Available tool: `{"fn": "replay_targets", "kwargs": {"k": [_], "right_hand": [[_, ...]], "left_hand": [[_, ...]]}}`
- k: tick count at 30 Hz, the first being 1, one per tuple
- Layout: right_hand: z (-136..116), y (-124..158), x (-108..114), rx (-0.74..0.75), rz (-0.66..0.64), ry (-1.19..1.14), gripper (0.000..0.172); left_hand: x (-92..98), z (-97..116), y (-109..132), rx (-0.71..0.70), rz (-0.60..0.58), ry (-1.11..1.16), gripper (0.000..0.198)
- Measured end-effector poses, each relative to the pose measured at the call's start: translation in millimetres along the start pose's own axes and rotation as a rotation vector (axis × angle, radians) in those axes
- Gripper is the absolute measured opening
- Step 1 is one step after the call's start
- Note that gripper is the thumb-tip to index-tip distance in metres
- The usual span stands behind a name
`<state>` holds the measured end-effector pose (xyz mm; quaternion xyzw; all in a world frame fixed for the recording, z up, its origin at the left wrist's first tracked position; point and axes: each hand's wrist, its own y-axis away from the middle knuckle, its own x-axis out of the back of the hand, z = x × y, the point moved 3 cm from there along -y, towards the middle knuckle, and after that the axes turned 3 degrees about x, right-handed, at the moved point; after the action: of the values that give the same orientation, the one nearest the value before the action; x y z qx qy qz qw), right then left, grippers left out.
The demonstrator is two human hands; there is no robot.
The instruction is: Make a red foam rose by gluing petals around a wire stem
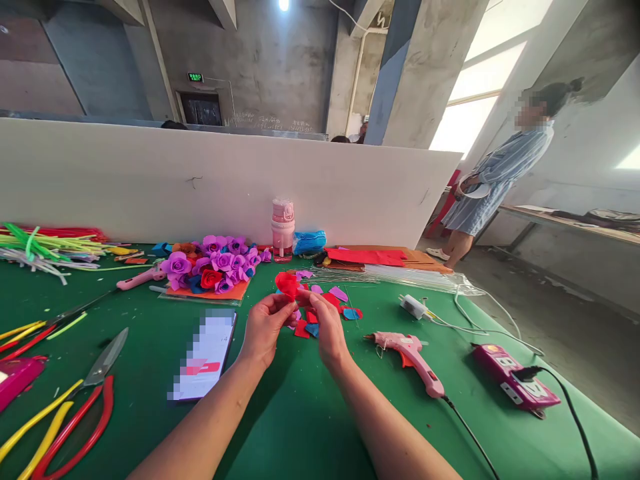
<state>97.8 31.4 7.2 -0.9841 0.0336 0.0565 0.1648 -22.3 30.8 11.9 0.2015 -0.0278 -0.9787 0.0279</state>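
Above the green table, a small red paper flower (287, 285) with curled petals is held up in front of me. My left hand (267, 327) is closed, pinching the flower near its base between thumb and fingers. From the other side, my right hand (324, 328) is also closed, its fingertips pressed at the flower's lower edge. Loose red, purple and blue paper petals (301, 329) are scattered on the table just beyond and beneath the hands. To the right of my right hand lies a pink hot glue gun (407, 350), its nozzle pointing left.
Left of my hands are a phone (207, 357), scissors (103, 363) and a pile of finished paper flowers (225, 263). A pink bottle (283, 230) stands by the white partition (225, 180). At right lie a power strip (515, 377) and cables. A person (505, 167) stands beyond.
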Motion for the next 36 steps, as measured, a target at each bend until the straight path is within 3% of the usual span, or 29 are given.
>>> {"fn": "replay_targets", "kwargs": {"k": [9, 15, 19, 22, 27, 31, 36], "right_hand": [[-11, 8, -5, 0.183, -0.026, 0.180, 0.030], [-21, 19, -13, 0.431, -0.085, 0.653, 0.036], [-25, 22, -17, 0.473, -0.103, 0.828, 0.043], [-26, 16, -10, 0.399, -0.018, 0.648, 0.039], [-10, -2, 8, 0.068, 0.187, 0.095, 0.034], [4, -9, 11, -0.090, 0.154, -0.143, 0.029], [11, -9, 9, -0.178, 0.106, -0.285, 0.028]], "left_hand": [[1.9, 1, -1, -0.016, 0.004, -0.018, 0.025], [1.0, 7, 3, -0.025, 0.031, 0.007, 0.023], [1.6, 7, 2, -0.019, 0.040, 0.037, 0.024], [3.4, 4, -1, 0.015, 0.037, 0.052, 0.027], [4.2, 3, -3, 0.061, -0.007, 0.061, 0.030], [3.8, 0, -3, 0.100, -0.066, 0.068, 0.028], [6.1, -2, -5, 0.113, -0.099, 0.052, 0.025]]}}
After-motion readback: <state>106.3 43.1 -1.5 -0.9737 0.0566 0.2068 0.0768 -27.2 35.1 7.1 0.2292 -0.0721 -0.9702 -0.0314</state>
